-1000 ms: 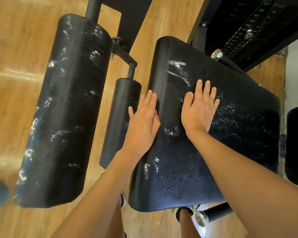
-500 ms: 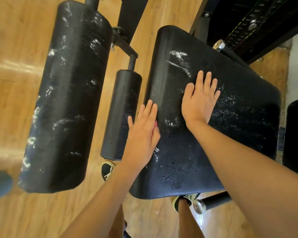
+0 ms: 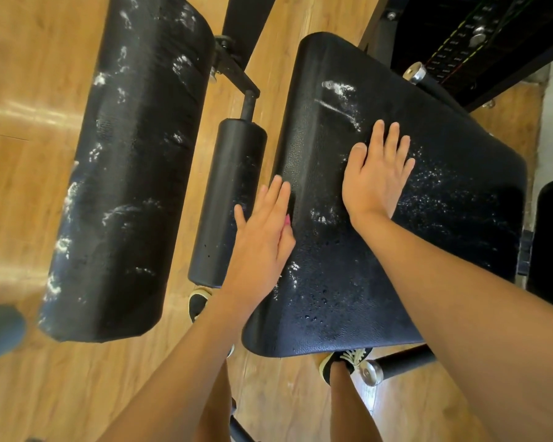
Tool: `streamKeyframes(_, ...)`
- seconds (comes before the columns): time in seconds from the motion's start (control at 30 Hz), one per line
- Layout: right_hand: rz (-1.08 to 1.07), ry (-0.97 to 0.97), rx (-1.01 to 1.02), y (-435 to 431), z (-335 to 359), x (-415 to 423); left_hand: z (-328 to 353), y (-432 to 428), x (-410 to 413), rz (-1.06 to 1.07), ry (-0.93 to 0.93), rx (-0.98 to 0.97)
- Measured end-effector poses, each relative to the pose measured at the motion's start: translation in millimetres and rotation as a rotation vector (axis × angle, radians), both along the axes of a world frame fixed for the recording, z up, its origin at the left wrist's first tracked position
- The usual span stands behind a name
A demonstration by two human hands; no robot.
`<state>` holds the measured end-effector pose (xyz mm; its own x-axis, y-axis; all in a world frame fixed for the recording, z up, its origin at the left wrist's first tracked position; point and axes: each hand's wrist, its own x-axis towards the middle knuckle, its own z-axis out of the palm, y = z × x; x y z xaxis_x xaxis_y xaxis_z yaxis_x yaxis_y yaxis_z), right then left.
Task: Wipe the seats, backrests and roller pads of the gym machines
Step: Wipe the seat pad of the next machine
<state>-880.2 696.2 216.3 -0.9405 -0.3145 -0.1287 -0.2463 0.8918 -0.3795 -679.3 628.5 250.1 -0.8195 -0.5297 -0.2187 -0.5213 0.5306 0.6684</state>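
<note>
Two flat hands on the black seat [image 3: 428,250], centre-right of frame. On the top face, right hand [image 3: 375,180]: fingers straight, palm pressed down, gripping nothing. Along the seat's left edge, left hand [image 3: 262,237]: fingers straight too, pressing a pink sliver [image 3: 288,220] under the palm. Probably a cloth, mostly hidden, can't confirm.

White foam streaks [image 3: 339,90] and droplets across the seat top. Same white smears on the big roller pad [image 3: 134,173] at left of frame. Between the two, small roller pad [image 3: 230,199], just beside the left hand, cleaner-looking. Underneath, wooden floor [image 3: 29,90].

Handling guess: padded vinyl, soft under pressure, fixed to a frame, so no lifting and no steadying needed. Wet and slick, so expect the palm to skid; press flat and wipe in long strokes toward the near edge. Rollers likely free to spin: brace one end, wipe along the length. Nothing fragile.
</note>
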Motion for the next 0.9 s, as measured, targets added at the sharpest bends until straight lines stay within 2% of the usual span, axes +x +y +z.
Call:
streamKeyframes(0.27, -0.009, 0.0, -0.01, -0.9, -0.8, 0.7, -3.7, -31.9, -54.2, -0.048, -0.005, -0.069)
streamKeyframes(0.4, -0.007, -0.006, -0.006, -1.2, -0.1, 0.2, 2.9, -12.2, -22.1, -0.004, 0.026, -0.005)
streamKeyframes(0.57, -0.006, -0.008, -0.004, -1.0, 0.2, -0.1, 1.7, 24.9, 27.2, 0.038, -0.069, 0.03)
streamKeyframes(0.9, 0.08, -0.059, -0.024, 4.2, 6.3, 8.6, 3.1, 17.8, 22.8, 0.01, -0.075, 0.033)
